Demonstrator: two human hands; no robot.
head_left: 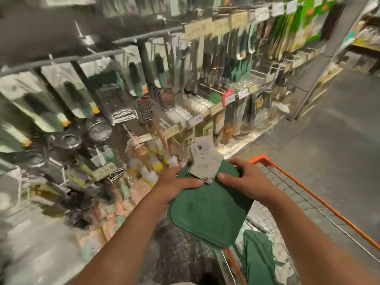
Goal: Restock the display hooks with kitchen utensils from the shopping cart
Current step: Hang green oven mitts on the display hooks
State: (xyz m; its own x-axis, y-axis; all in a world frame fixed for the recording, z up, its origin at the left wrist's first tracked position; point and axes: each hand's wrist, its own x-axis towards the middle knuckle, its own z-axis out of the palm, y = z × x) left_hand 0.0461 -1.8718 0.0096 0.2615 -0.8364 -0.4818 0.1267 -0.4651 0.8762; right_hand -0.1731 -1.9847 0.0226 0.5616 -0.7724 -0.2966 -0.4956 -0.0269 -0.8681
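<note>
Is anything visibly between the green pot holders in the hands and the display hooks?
Nothing solid visibly does. The left hand and right hand grip the green pot holders in open air before the display hooks. Which hook is meant, or whether it is free, the blur hides.

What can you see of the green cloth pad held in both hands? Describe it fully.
The green cloth pad is a flat, soft-looking square with rounded corners and a stitched border. It tilts over the edge of the orange-rimmed wire cart. The left hand and right hand grip its upper edge, where grey card tags are attached.
</note>
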